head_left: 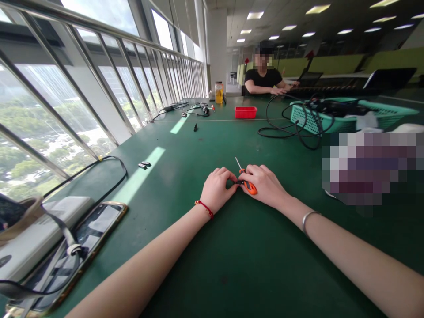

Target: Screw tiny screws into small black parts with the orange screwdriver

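Holding a little orange screwdriver [247, 184] tight in my right hand [265, 185] — my left hand [217, 189] pinches a tiny black part [237, 182] at its side, mid-worktop [232, 256].

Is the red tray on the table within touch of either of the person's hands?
No: the red tray sits far up the green table, while both hands meet around an orange-handled screwdriver.
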Demonstrator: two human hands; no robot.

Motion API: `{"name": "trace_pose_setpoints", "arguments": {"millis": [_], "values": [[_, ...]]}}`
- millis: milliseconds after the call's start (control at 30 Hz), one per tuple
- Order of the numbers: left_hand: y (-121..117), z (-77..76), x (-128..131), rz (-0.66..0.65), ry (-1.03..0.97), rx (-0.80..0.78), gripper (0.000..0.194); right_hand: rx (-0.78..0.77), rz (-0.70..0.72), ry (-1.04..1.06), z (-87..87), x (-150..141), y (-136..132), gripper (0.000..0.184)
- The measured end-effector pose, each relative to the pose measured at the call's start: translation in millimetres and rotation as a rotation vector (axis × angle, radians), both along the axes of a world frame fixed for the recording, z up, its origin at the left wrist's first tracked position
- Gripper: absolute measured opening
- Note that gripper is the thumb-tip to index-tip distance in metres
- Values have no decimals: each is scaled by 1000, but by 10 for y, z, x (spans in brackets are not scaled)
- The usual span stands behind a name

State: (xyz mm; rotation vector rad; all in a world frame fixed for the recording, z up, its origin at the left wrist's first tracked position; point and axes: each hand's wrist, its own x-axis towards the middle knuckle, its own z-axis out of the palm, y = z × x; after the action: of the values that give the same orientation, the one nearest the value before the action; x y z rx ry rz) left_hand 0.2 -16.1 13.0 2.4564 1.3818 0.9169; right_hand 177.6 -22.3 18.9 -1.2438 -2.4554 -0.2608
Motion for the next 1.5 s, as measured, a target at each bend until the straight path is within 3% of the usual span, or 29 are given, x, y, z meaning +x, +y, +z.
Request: {"name": "trace_pose_setpoints", "arguments": {"millis": [267,533,733,1067,1200,1500], "values": [[-18,9,7,34,61,30,4,-17,-25,8,-4,0,-4,17],[-23,5,-5,123,66,51,3,-45,-83,166,-100,20,58,21],[-30,8,-7,75,57,75,2,52,17,193,-79,28,50,18],[-48,18,-4,46,35,102,5,55,98,245,-89,70,53,14],[-50,29,-16,51,-31,92,7,34,108,431,-87,87,68,13],[25,-39,-27,-91,-9,-37,6,28,-65,804,-139,222,213,6]]}}
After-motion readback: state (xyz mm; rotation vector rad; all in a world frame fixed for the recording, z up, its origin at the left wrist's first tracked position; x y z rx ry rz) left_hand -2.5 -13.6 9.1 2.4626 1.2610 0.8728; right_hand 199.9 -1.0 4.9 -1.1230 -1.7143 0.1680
